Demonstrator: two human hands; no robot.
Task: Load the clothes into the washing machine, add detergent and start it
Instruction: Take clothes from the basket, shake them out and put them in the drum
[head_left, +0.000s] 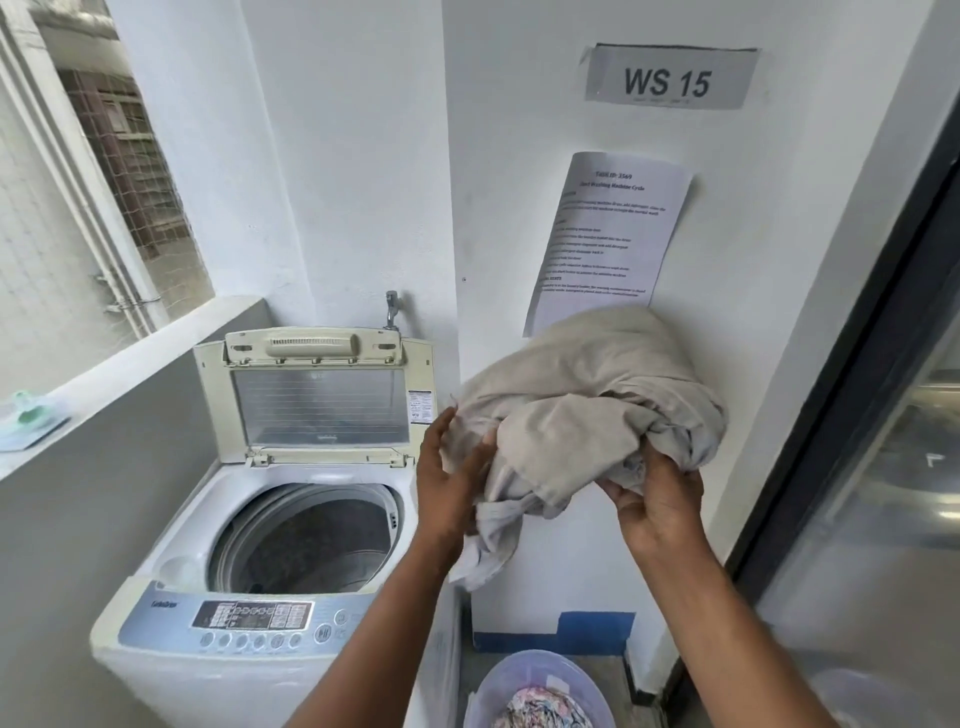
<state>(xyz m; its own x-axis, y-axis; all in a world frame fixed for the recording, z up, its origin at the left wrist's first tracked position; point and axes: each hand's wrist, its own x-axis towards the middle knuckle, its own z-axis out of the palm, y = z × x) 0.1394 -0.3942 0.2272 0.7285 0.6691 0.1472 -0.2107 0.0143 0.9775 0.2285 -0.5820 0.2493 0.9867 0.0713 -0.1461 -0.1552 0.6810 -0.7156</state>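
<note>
White laundry corner | beige cloth (587, 410) is gripped by left hand (449, 480) and right hand (657, 501) | should be dropped into open washing machine (306, 525), left of hands, ends tucked in

The drum (306, 540) mouth is left open from above, bounded behind by the raised lid (319, 405) and flanked right by the wall (519, 208).

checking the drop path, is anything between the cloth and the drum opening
In the head view only the left hand lies between the cloth and the drum. The lid stands raised behind the drum, leaving its mouth uncovered.
</note>
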